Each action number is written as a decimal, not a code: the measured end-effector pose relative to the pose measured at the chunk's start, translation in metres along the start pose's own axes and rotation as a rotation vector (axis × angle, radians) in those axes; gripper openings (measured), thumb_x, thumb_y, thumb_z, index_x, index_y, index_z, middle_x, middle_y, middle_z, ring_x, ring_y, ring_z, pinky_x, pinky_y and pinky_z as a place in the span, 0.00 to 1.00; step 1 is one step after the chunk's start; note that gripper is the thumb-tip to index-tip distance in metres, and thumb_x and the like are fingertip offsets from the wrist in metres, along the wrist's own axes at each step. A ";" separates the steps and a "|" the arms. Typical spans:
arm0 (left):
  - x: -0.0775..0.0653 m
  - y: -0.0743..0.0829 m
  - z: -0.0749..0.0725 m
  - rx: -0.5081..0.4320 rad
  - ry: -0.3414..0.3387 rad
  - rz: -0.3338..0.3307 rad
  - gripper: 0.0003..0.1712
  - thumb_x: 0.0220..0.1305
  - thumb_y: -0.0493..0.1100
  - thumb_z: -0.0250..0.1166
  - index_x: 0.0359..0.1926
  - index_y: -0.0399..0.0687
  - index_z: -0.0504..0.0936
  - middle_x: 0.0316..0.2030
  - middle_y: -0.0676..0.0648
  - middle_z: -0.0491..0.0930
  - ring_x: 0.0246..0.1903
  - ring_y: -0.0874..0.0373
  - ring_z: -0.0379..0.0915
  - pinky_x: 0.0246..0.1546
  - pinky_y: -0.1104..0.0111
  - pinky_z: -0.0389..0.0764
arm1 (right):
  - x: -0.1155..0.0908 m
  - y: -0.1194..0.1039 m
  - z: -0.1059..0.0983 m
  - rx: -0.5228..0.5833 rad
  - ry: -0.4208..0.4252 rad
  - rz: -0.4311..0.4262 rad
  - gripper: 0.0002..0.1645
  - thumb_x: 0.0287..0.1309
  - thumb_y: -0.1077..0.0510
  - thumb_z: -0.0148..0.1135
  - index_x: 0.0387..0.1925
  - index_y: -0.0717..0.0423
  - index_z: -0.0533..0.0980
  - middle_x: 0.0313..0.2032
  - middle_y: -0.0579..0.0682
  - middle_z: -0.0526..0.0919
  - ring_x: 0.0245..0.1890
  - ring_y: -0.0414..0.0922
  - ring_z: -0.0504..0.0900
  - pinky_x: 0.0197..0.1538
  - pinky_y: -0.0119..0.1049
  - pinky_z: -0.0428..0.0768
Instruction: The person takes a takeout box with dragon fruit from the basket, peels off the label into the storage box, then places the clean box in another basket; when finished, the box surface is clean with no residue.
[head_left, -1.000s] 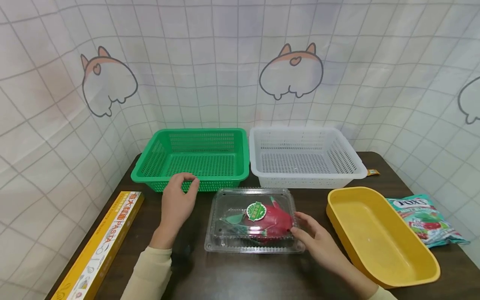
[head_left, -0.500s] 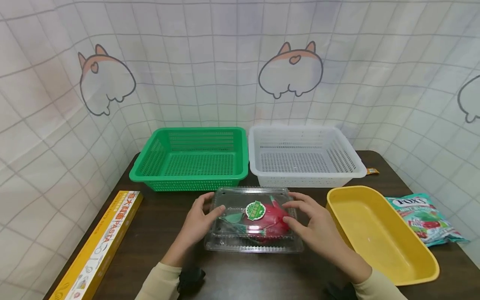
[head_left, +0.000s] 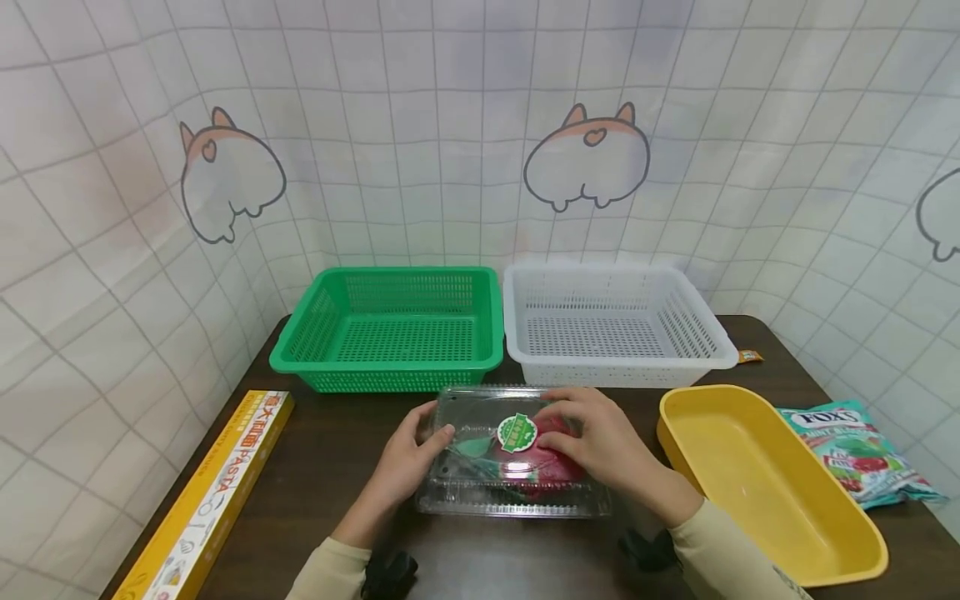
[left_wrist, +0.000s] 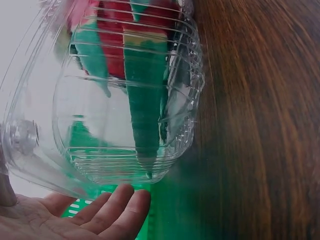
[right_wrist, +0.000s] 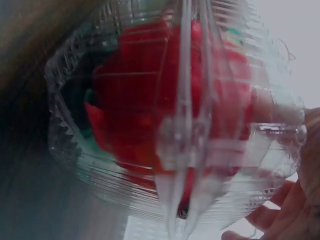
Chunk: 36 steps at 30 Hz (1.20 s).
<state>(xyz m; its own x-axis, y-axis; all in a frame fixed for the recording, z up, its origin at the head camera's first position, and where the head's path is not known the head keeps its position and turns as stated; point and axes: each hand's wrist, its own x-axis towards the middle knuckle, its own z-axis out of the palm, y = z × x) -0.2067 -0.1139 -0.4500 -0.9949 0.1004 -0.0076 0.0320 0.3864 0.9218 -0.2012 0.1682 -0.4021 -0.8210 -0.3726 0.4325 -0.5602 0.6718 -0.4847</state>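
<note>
Wide, relaxed grip by our reading, left hand (head_left: 405,457) at the nine o'clock edge, right hand (head_left: 600,437) resting at two o'clock, clear ribbed plastic box (head_left: 472,473), round green sticker (head_left: 517,433), red-and-green item (head_left: 553,468) inside.

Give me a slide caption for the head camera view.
Left hand and right hand at a clear plastic box, green basket and white basket behind.

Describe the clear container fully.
Clear container, plastic by its look: ribbed walls, flanged rim, lid down. A round green-and-white sticker is on top; a red-and-green item shows inside. It sits level on the dark table, before the green basket and white basket. The left hand is at its left edge; the right hand rests on the lid.
</note>
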 end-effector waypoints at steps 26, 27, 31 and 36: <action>-0.002 0.000 0.003 -0.020 0.029 0.008 0.33 0.71 0.52 0.59 0.71 0.47 0.63 0.67 0.40 0.65 0.59 0.43 0.70 0.48 0.50 0.77 | 0.012 0.000 0.015 0.123 0.072 0.075 0.03 0.53 0.55 0.72 0.32 0.45 0.86 0.52 0.48 0.83 0.56 0.50 0.79 0.58 0.53 0.76; -0.002 0.000 0.003 -0.019 0.031 0.010 0.33 0.71 0.52 0.59 0.71 0.47 0.63 0.67 0.40 0.65 0.59 0.43 0.70 0.48 0.50 0.77 | 0.013 0.000 0.015 0.132 0.077 0.079 0.03 0.53 0.56 0.72 0.33 0.45 0.86 0.52 0.48 0.83 0.56 0.50 0.78 0.58 0.54 0.75; -0.002 0.001 0.003 -0.016 0.037 0.012 0.32 0.70 0.52 0.59 0.70 0.47 0.63 0.67 0.40 0.66 0.59 0.42 0.70 0.49 0.49 0.77 | 0.016 -0.002 0.015 0.166 0.096 0.089 0.04 0.54 0.57 0.72 0.34 0.48 0.86 0.52 0.49 0.84 0.56 0.51 0.79 0.60 0.54 0.74; -0.003 0.000 0.003 -0.018 0.042 0.016 0.32 0.70 0.51 0.59 0.70 0.44 0.64 0.66 0.39 0.66 0.60 0.41 0.69 0.51 0.48 0.76 | 0.021 -0.003 0.010 0.258 0.139 0.171 0.04 0.57 0.57 0.69 0.35 0.51 0.86 0.50 0.51 0.85 0.56 0.50 0.79 0.58 0.53 0.76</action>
<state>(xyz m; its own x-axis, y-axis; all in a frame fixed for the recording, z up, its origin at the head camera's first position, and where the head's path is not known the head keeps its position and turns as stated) -0.2038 -0.1114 -0.4510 -0.9974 0.0675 0.0236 0.0469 0.3685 0.9284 -0.2179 0.1519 -0.3990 -0.8926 -0.1660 0.4191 -0.4397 0.5261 -0.7280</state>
